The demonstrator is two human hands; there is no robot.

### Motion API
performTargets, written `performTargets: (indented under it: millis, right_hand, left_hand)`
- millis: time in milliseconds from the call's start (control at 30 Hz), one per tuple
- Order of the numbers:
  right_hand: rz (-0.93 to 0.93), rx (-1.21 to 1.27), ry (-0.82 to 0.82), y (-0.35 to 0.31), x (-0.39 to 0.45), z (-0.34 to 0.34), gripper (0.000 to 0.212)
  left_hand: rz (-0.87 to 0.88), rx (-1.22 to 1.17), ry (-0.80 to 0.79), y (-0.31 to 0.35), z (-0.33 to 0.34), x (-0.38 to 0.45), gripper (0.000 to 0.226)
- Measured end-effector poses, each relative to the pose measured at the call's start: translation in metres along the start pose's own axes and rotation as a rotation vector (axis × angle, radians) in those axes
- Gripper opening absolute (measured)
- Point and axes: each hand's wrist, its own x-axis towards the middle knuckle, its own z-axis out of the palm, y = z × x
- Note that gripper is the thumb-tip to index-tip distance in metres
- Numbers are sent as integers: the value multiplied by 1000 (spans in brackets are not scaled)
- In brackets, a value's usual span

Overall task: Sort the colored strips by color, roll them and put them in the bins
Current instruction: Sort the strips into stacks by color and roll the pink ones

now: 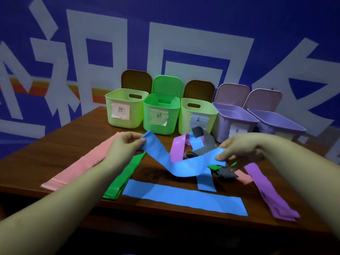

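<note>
Blue strip (165,159) is hanging between your hands above the table (55,144): left hand (125,146) is pinching its far end, right hand (239,150) is pinching it beside the tangled pile (198,146). Keep lifting it clear slowly, then lay it on the flat blue strip (184,197) near you.

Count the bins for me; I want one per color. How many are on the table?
5, in a row at the table's far edge: pale green, green, pale green, then two purple. None seem hidden.
</note>
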Motion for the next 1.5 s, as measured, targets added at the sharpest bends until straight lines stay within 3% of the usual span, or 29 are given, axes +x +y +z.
performTargets:
  millis: [133, 233, 367, 500, 867, 1033, 1133, 1233, 1333, 1500]
  right_hand:
    - [76, -3, -41, 32, -3, -13, 9]
    - [89, 27, -86, 53, -4, -19, 11]
    - [117, 4, -114, 75, -6, -18, 16]
    - [156, -106, -36, 95, -3, -9, 8]
    - [163, -156, -13, 113, 4, 17, 11]
    - [171, -274, 14, 104, 4, 23, 15]
    - [116, -426, 71, 102, 10, 29, 19]
    - [57, -452, 175, 100, 15, 35, 27]
    - [20, -513, 222, 99, 15, 37, 43]
    - [46, -509, 131, 99, 15, 32, 15]
  left_hand:
    - [-142, -30, 106, 2, -22, 2, 16]
    - [-225, 68, 41, 3, -37, 0, 15]
    - [-293, 530, -168, -2, -46, -9, 9]
    - [-298, 727, -229, -2, -38, -23, 15]
    - [-287, 1194, -324, -1, -23, -26, 13]
    - [-227, 1432, -380, 0, -20, -26, 25]
    - [-129, 1425, -512, 0, -14, -23, 44]
    - [-117, 1236, -634, -2, -2, -22, 36]
    - [-112, 1282, -711, -3, 6, -19, 35]
    - [-175, 1313, -811, 2, 10, -9, 23]
